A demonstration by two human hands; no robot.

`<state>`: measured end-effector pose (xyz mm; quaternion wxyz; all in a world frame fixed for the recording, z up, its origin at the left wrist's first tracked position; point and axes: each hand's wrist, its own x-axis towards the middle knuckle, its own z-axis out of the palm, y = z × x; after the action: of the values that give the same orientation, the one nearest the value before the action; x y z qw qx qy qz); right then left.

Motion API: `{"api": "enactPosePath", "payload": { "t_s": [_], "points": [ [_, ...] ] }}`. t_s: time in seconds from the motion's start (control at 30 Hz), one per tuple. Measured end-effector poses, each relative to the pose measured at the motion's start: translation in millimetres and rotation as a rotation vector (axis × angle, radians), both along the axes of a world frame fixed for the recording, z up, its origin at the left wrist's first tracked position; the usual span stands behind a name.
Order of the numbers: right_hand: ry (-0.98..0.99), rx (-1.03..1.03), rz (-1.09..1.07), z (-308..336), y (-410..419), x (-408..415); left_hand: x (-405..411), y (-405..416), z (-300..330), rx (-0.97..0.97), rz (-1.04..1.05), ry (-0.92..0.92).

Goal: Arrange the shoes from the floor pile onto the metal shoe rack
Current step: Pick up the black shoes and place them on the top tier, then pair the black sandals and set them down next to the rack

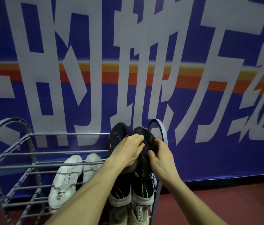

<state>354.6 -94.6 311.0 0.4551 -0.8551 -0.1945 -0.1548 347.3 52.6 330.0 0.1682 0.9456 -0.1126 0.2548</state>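
- I am looking down at a grey metal shoe rack (12, 153) that is standing against a big blue banner (209, 143) with white letters.
- My left hand (128, 151) is lying on top of the left black shoe (119, 135), with its fingers (138, 138) curling over onto the shoe beside it.
- My right hand (161, 158) is pinching the right black shoe (142, 132) between thumb and fingers, so it is closing on that shoe.
- Both black shoes are sitting side by side at the right end of the top shelf, toes pointing at the banner.
- I cannot tell if the left hand is really gripping or only pressing down.
- A pair of white shoes (68, 179) is resting on the shelf below, just left of my left arm.
- A pair of black sneakers with white soles (133, 192) is sitting on that same lower level, under my hands, and one is showing green stripes.
- More pale shoes (138, 215) are peeking out at the very bottom.
- The floor (225, 200) by the rack is dark red.
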Motion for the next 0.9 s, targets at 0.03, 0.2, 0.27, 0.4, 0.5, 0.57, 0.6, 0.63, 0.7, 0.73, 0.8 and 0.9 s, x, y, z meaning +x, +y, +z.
{"api": "enactPosePath", "payload": {
  "t_s": [0.03,0.2,0.27,0.4,0.5,0.57,0.6,0.63,0.7,0.73,0.8,0.9],
  "points": [
    [0.016,0.007,-0.026,-5.5,0.8,-4.0,-0.8,0.7,-1.2,-0.010,-0.011,0.007],
    [0.063,-0.047,-0.001,-1.7,0.3,-5.8,-1.8,3.5,-5.3,-0.105,0.078,0.044],
    [0.071,-0.079,0.036,6.8,-0.1,-3.8,-7.3,6.9,-6.1,-0.191,0.149,-0.011],
    [0.035,-0.023,0.008,8.0,-0.2,-13.1,-39.2,17.6,-20.0,-0.393,0.215,-0.236],
    [-0.037,0.191,-0.274,-10.8,2.5,-33.7,-89.1,35.6,-53.0,-0.531,0.239,-0.364],
    [-0.058,0.289,-0.434,-36.8,9.0,-49.7,-124.1,51.1,-90.1,-0.538,0.259,-0.357],
    [-0.051,0.323,-0.466,-53.6,15.0,-58.1,-140.0,59.8,-110.6,-0.532,0.277,-0.323],
    [-0.034,0.341,-0.478,-70.7,23.1,-66.4,-153.9,69.0,-130.6,-0.524,0.305,-0.273],
    [0.051,0.321,-0.468,-106.8,43.4,-81.2,-176.4,87.2,-170.5,-0.508,0.380,-0.155],
    [0.097,0.287,-0.444,-125.3,55.4,-88.7,-186.0,96.0,-189.8,-0.505,0.422,-0.096],
    [0.134,0.167,-0.368,-160.4,78.9,-104.2,-204.1,111.5,-225.4,-0.508,0.496,-0.001],
    [0.133,-0.012,-0.241,-207.7,109.7,-128.0,-233.0,131.9,-276.2,-0.512,0.604,0.106]
  ]
}}
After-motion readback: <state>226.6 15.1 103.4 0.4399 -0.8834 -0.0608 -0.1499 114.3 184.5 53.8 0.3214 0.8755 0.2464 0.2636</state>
